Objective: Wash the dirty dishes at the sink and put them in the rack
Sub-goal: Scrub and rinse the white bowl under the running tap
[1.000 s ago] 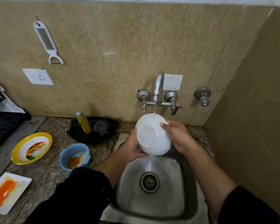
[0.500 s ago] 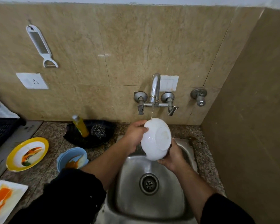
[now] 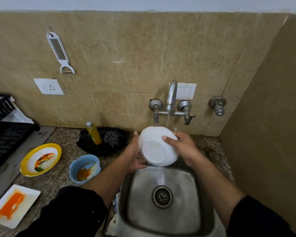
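A white bowl (image 3: 156, 147) is held over the steel sink (image 3: 164, 199), its underside turned toward me. Water runs from the tap (image 3: 171, 98) onto the bowl's far rim. My left hand (image 3: 132, 154) cups its left and lower side. On the right, my right hand (image 3: 179, 146) grips the bowl with the thumb across its base. On the counter to the left wait a yellow-rimmed plate (image 3: 40, 159), a blue bowl (image 3: 85, 169) and a white square plate (image 3: 13, 205), all smeared with orange sauce. The black rack (image 3: 6, 132) stands at the far left.
A black dish (image 3: 102, 142) behind the blue bowl holds a yellow soap bottle (image 3: 93, 135) and a steel scrubber (image 3: 110, 139). A grater (image 3: 58, 50) and a socket (image 3: 49, 86) are on the tiled wall. A side wall closes in on the right.
I have turned the bowl in my hands under the water: its base, facing right half a second ago, now faces down-left. My right hand has come up onto its right side.
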